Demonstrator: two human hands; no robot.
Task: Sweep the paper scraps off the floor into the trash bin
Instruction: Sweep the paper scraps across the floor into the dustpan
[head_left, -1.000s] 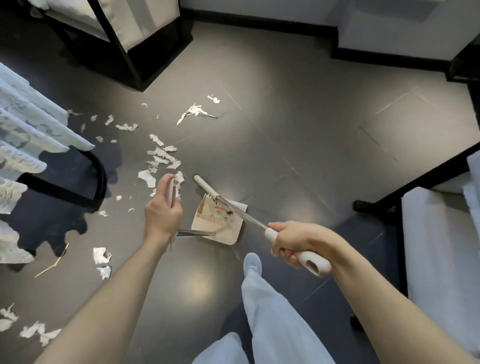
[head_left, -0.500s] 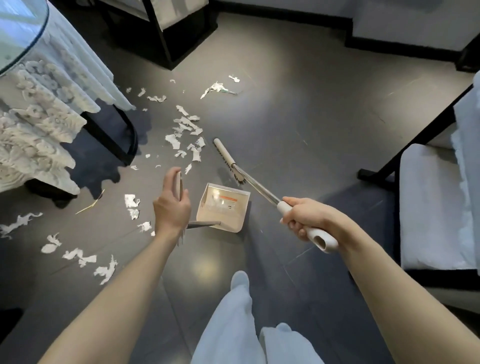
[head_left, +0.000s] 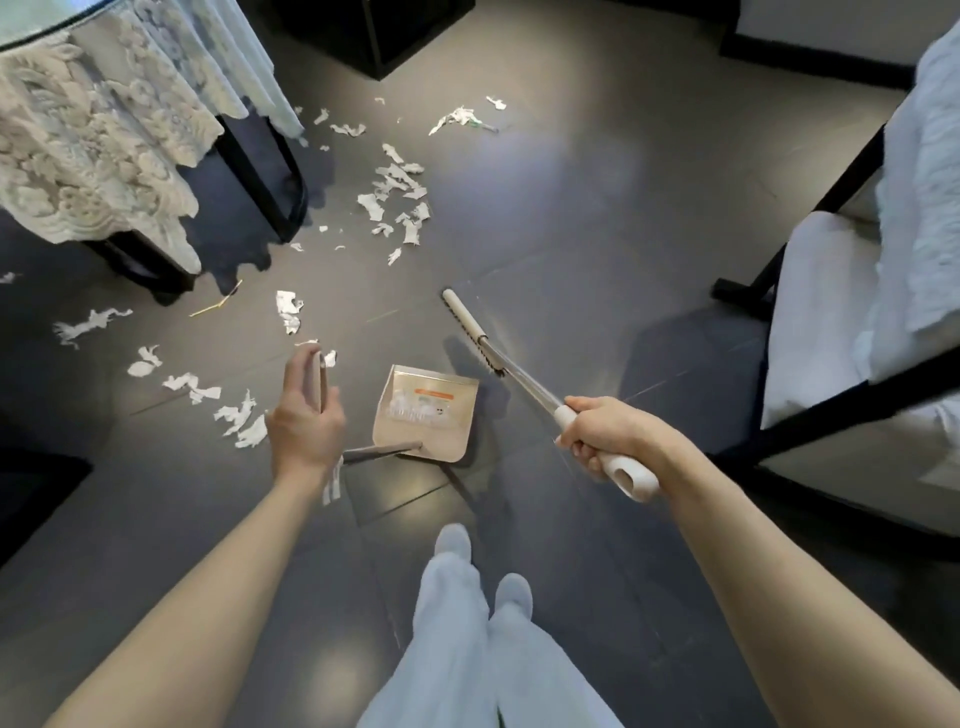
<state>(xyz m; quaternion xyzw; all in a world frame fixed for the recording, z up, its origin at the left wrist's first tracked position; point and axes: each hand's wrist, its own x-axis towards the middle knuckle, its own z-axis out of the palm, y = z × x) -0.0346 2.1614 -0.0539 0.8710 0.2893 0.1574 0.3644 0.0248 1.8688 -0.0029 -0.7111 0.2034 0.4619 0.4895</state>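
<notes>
the left hand (head_left: 306, 415) holds the dustpan's thin handle upright, fingers lying nearly straight along it. the dustpan (head_left: 426, 415) is just right of that hand, its mouth facing away from the person. the right hand (head_left: 602, 436) is wrapped tight round the white grip of the broom (head_left: 465, 318) — shaft and brush head run in one line, up and left from the fist. paper scraps (head_left: 397, 192) litter the dark floor (head_left: 597, 218) beyond the brush and left of the left hand, near a lace tablecloth (head_left: 93, 145).
</notes>
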